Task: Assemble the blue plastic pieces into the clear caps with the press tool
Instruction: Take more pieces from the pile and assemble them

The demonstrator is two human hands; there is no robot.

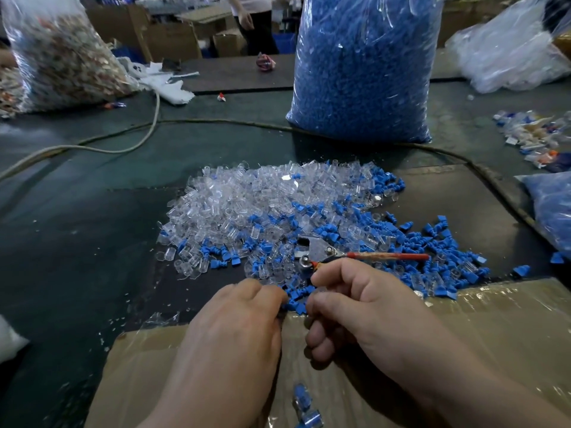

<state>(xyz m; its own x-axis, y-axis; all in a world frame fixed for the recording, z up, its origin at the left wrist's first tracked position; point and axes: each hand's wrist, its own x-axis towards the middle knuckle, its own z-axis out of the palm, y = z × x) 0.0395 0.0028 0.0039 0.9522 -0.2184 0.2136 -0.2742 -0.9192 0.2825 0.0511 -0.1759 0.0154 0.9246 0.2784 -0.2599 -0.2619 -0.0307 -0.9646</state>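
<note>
1. Head view: a loose heap of clear caps (247, 196) and blue pieces (432, 239) covers the middle of the table (92, 242), the blue ones mostly along its right and near sides.
2. At the heap's near edge the press tool (321, 250) rests with its metal head on the pieces and its red handle pointing right. The right hand (364, 307) has its fingers curled round what looks like the tool's lower handle.
3. Just beside it, the left hand (244, 316) lies palm down with its fingertips curled into the blue pieces; whether it pinches one I cannot tell.
4. Done so far, as far as shows: a few assembled caps (304, 403), clear with blue inside, lie on the taped cardboard sheet (494, 319) at the table's near edge.
5. Left: nearly everything, I judge. The heap is unjoined, and a full bag of blue pieces (364, 72) stands behind it toward the far edge.
</note>
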